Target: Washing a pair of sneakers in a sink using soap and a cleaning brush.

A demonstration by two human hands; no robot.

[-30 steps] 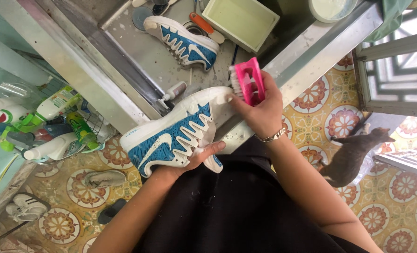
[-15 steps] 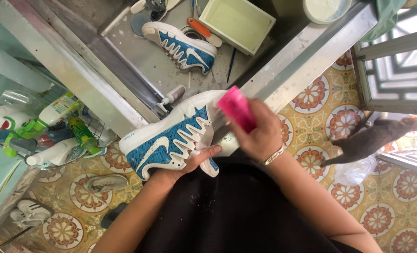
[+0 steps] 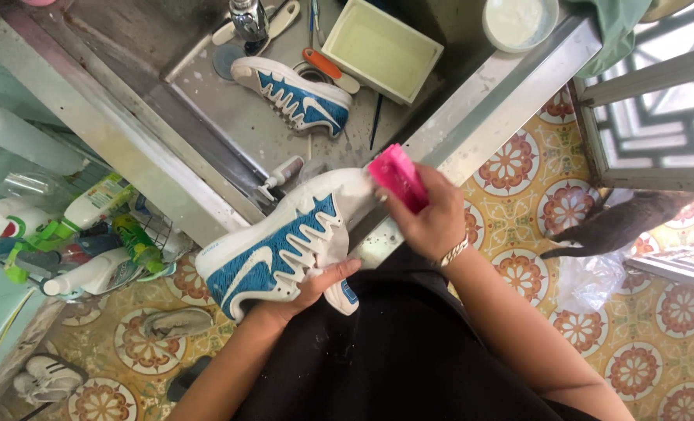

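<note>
Since the earlier frames the pink brush [image 3: 397, 177] tips over from standing on edge to lying flatter, and now presses on the toe of the shoe. Right hand [image 3: 432, 221] is clenched around that brush, fingers wrapped over its back, a bracelet at the wrist. Left hand [image 3: 309, 288] cradles the blue-and-white sneaker [image 3: 284, 245] from underneath, fingers curled up against its sole, thumb across the heel end. That sneaker sits tilted, toe up toward the steel edge of the sink [image 3: 471, 125], held over the person's dark lap.

Down in the sink basin lies the matching second sneaker [image 3: 292, 95], on its side near the drain. Just beside it, an orange-handled tool [image 3: 327, 66], possibly another brush, though the head is hard to make out. A pale green rectangular tub [image 3: 382, 51] stands next to that, and a round white bowl [image 3: 520, 19] rests on the sink's rim.

To the left, a cluster of cleaning bottles [image 3: 90, 234] crowds a rack. On the patterned tile floor [image 3: 518, 168] at right, a grey cat [image 3: 623, 222] stands near a crumpled plastic bag [image 3: 588, 281].
</note>
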